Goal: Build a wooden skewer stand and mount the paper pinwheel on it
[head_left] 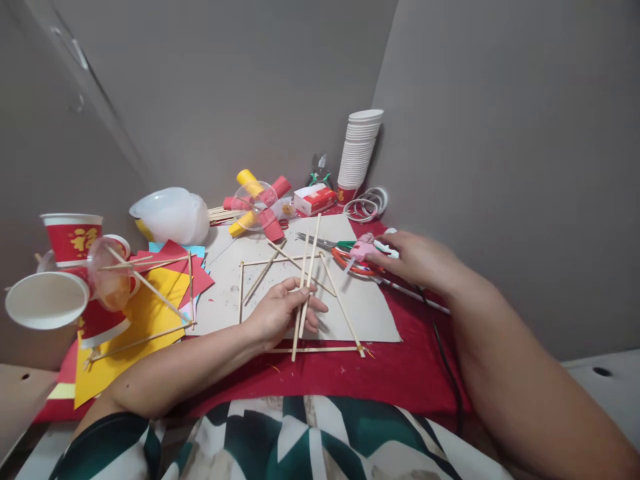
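My left hand (280,312) rests on a grey cardboard sheet (370,313) and pinches two thin wooden sticks (306,280) that lean up and away from me. Under and around them lies a square frame of wooden sticks (345,310), partly on the cardboard. My right hand (417,260) reaches to the sheet's far right edge and closes on a pink and white glue gun (364,248). Beside it lie scissors with orange-red handles (350,261). A black cord (445,360) runs along my right forearm.
Red cloth (400,373) covers the table. Left: yellow and red paper sheets (150,300), red paper cups (73,237), a white cup (45,300), another stick frame. Back: a white bag (173,215), red and yellow rolls (260,200), stacked white cups (360,147), tape rings (367,203), pliers (319,170).
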Available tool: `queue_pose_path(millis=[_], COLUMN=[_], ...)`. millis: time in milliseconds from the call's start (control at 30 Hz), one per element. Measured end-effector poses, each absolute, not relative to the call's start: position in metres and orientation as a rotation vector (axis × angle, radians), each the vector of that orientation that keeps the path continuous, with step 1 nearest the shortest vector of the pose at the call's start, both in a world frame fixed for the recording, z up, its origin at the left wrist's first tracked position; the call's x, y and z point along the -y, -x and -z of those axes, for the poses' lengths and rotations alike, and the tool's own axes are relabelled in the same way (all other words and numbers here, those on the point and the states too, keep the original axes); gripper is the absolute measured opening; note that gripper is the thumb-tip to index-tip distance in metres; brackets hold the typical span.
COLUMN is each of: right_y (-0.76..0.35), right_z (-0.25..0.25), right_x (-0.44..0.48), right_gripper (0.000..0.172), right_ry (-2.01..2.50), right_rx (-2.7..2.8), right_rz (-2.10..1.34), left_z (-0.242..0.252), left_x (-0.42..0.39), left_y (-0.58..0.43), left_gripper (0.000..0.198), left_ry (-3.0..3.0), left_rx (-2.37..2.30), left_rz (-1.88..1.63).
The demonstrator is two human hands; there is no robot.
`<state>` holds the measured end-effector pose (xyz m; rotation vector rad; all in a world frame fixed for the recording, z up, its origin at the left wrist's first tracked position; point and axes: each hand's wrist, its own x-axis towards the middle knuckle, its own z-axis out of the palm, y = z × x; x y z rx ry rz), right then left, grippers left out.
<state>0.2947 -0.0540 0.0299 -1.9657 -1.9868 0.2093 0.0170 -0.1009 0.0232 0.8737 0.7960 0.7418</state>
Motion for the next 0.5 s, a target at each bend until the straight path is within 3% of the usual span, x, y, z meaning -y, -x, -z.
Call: queue_pose_path(millis=[100, 200, 500], right_y=[-0.274, -0.246, -0.221], right_z=[-0.036, -0.037, -0.034], right_x=[0.066, 0.075, 0.081], right_gripper=[0.046, 0.057, 0.059], right_ry=[1.560, 1.239, 1.006], right_rx=[1.711, 1.484, 1.220], right_rz=[-0.471, -0.935, -1.294], left_z=[-0.022, -0.023, -0.033], left_x=[0.101, 0.103, 0.101], left_y=[-0.018, -0.022, -0.030], left_gripper=[0.035, 0.049, 0.052], left_ry=[-0.921, -0.990, -1.134], left_rx=[-0.758, -0.728, -0.787], left_rz=[-0.711, -0.660, -0.521])
